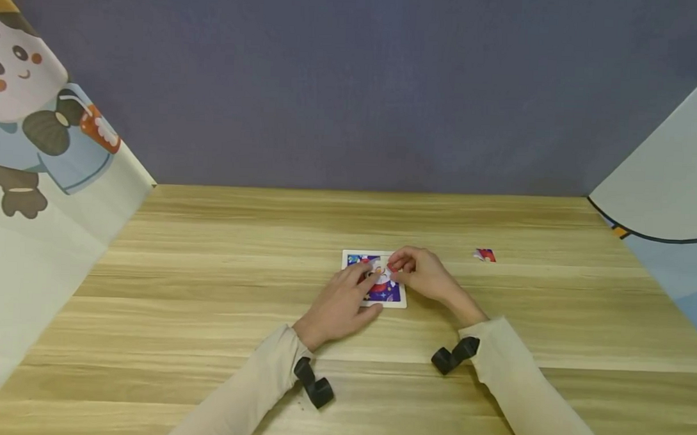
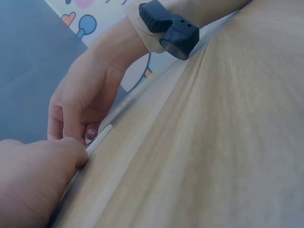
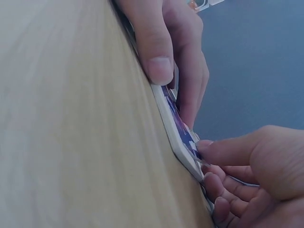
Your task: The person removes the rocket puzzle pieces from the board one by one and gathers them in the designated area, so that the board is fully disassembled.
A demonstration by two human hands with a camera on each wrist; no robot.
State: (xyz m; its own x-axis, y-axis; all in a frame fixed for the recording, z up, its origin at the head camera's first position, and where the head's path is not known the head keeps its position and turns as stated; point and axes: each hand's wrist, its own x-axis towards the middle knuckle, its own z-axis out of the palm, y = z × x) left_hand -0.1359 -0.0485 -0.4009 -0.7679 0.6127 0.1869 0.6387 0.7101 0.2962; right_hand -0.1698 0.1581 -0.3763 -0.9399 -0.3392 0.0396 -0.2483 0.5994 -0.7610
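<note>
A small square jigsaw puzzle (image 1: 388, 296) with a white frame and a purple, red and white picture lies flat on the table. My left hand (image 1: 340, 300) rests over its left side, fingers extended onto the picture and thumb at the near edge. At the upper right of the frame, my right hand (image 1: 424, 274) pinches a small red puzzle piece (image 1: 391, 267) between thumb and fingertips, right at the picture; most of that piece is hidden. In the right wrist view, the right thumb (image 3: 216, 151) is at the white frame (image 3: 172, 135). The left wrist view mostly hides the puzzle.
Another loose puzzle piece (image 1: 485, 255), red and white, lies on the wooden table (image 1: 237, 271) to the right of the puzzle. A dark grey panel (image 1: 364, 90) rises behind the table, and cartoon-printed panels (image 1: 124, 190) flank it. Each wrist wears a black camera band.
</note>
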